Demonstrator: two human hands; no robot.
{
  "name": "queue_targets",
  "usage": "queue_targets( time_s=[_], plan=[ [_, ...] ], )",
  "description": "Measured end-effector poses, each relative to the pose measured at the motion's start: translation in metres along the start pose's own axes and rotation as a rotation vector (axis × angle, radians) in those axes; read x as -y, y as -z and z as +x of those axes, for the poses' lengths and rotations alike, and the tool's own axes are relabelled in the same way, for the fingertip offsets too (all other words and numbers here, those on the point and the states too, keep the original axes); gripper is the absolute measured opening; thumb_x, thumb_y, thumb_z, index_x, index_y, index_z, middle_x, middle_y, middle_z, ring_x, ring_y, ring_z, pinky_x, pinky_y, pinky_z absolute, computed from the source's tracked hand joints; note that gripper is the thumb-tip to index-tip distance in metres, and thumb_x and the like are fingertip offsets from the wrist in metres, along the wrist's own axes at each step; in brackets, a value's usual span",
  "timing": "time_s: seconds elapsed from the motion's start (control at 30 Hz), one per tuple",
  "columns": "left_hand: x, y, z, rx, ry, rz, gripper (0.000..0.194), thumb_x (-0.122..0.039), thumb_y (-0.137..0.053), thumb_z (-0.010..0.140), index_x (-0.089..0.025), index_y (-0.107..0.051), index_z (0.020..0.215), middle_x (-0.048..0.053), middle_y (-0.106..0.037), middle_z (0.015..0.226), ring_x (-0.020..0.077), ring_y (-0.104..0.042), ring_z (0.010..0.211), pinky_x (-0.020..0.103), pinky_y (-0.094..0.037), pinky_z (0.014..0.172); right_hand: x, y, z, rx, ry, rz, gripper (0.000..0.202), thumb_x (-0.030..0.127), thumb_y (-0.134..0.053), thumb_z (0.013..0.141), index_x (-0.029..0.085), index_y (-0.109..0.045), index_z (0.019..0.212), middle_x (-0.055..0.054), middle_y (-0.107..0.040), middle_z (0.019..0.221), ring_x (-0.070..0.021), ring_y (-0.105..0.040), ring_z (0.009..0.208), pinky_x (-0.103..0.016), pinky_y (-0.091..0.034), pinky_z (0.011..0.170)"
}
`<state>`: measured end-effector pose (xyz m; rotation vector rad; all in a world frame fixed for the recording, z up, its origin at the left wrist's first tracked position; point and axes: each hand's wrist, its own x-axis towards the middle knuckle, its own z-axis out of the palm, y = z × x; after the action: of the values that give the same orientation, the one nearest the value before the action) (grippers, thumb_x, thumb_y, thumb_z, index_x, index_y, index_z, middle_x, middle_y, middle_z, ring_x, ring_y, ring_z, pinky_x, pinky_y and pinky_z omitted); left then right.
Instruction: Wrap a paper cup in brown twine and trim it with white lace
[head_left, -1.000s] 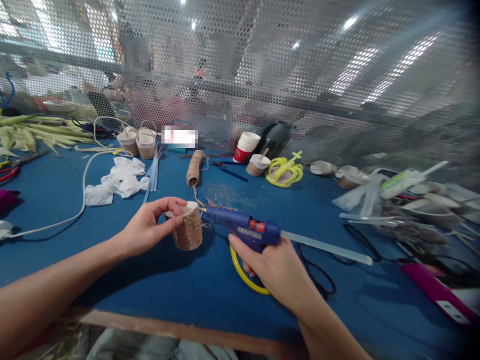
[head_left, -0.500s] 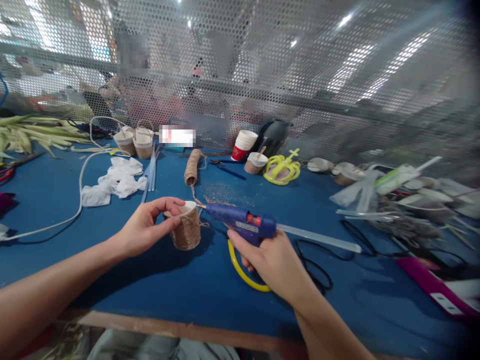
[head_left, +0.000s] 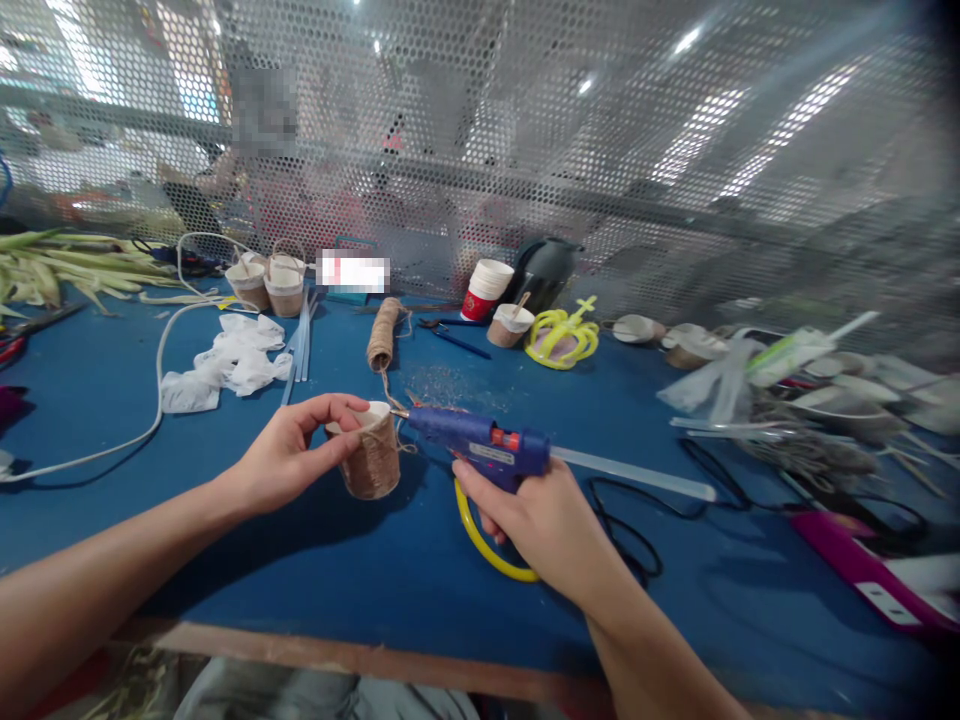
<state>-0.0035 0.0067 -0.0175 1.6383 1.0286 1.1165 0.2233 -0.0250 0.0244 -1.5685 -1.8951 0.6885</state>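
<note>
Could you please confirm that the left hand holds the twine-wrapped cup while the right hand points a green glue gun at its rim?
The glue gun is blue, not green, in the head view; the left hand holds the twine-wrapped cup and the right hand points it at the rim.

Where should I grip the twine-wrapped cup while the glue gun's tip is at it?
Probably hold the cup by the left of its rim, coming from the left, as the left hand does. Its open mouth faces up, offering an edge to pinch between thumb and fingers, while the glue gun points at the rim's right side.
</note>
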Motion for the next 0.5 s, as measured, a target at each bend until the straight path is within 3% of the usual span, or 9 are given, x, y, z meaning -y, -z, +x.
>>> queue_targets(
  time_s=[0.27,0.5],
  plan=[
    [0.0002,-0.0006,0.0002,0.022,-0.007,-0.004,0.012,-0.026,-0.057,0.079,-0.016,-0.055,0.072,0.011,-0.061,0.107,0.0218,-0.055,0.103,0.035,-0.040,0.088,-0.0019,0.0003,-0.0026,0.014,0.018,-0.055,0.038,0.031,-0.050,0.078,0.021,-0.041,0.043,0.002,-0.050,0.034,-0.0118,-0.051,0.034,-0.023,-0.044,0.043],
    [-0.0012,-0.0018,0.0000,0.014,-0.007,-0.019,0.012,-0.026,-0.058,0.078,-0.016,-0.054,0.072,0.011,-0.062,0.106,0.0224,-0.055,0.103,0.036,-0.040,0.090,-0.0018,-0.0012,-0.0035,0.017,-0.065,0.038,0.037,0.034,-0.052,0.077,0.021,-0.041,0.043,0.004,-0.046,0.032,-0.0107,-0.048,0.031,-0.022,-0.042,0.039]
  ],
)
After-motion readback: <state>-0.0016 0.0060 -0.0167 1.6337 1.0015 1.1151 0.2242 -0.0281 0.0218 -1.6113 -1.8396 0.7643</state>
